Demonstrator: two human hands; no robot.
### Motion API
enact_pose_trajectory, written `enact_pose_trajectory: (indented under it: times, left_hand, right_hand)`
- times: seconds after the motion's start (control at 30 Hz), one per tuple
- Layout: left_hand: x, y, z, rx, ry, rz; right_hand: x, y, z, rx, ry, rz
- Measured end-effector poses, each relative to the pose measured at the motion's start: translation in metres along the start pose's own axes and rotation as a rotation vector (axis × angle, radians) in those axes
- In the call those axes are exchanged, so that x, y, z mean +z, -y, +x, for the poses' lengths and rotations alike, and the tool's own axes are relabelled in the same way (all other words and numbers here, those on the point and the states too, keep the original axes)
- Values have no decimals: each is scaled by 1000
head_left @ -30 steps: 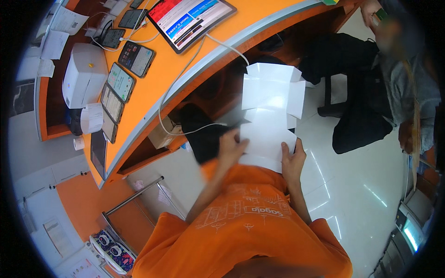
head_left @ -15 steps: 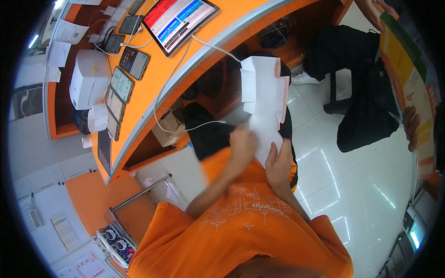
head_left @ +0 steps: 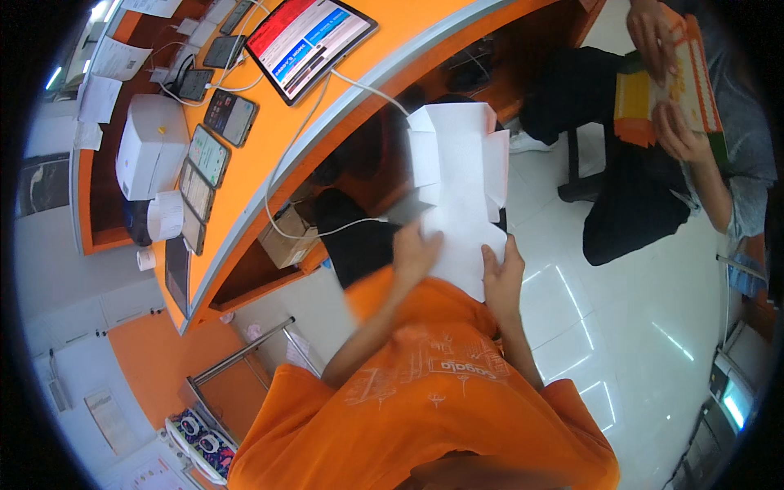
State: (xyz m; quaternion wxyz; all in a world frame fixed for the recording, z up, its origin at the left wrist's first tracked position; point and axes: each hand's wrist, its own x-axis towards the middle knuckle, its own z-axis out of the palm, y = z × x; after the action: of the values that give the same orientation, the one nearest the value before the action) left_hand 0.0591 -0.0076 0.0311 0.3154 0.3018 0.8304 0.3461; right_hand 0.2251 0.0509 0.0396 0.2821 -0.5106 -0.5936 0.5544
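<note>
An unfolded white cardboard box (head_left: 461,188) with side flaps rests over my lap, its plain inner face up. My right hand (head_left: 503,276) grips its near right edge, thumb on the inner face and fingers behind. At the near left edge, my left hand (head_left: 415,255) is closed on the cardboard, thumb side toward it. A blurred grey flat piece (head_left: 407,209) shows just above my left hand; I cannot make out what it is. A white cable (head_left: 347,228) runs from the desk to beside that piece.
A curved orange desk (head_left: 245,175) holds a tablet (head_left: 310,45), several phones (head_left: 231,116) and a white printer-like device (head_left: 153,147). At the right, another person's hands (head_left: 684,135) hold a yellow and orange carton (head_left: 633,108). A metal-framed rack (head_left: 242,353) stands at the lower left.
The cardboard has opened out flatter and shifted slightly left. My left hand has moved a little left and down. The other person's carton has been folded smaller, and both their hands are now on it.
</note>
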Motion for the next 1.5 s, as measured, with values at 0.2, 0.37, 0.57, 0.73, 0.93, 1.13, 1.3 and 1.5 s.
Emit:
enact_pose_trajectory:
  times: [0.2, 0.37, 0.57, 0.73, 0.93, 1.13, 1.3, 1.5]
  left_hand:
    - [-23, 11, -7, -330, 377, -576]
    - [-3, 22, -11, -417, 414, -772]
    - [9, 31, -13, -423, 432, -652]
    - [22, 26, -29, -8, 289, -514]
    - [35, -3, -49, 151, 280, -614]
    - [35, 2, -44, 134, 339, -798]
    - [47, 28, -47, -69, 444, -969]
    - [43, 62, -27, -140, 420, -902]
  right_hand:
    - [-34, -12, 26, 165, 139, 176]
    - [-39, -10, 30, 143, 107, -167]
    - [-47, -4, 35, 142, 128, -233]
    - [-39, 7, 35, 70, -4, -536]
    - [-4, 8, 26, -77, -202, -845]
    - [28, 19, 9, -60, -123, -932]
    - [44, 28, -2, -77, -89, -915]
    - [-12, 19, 26, -131, -93, -876]
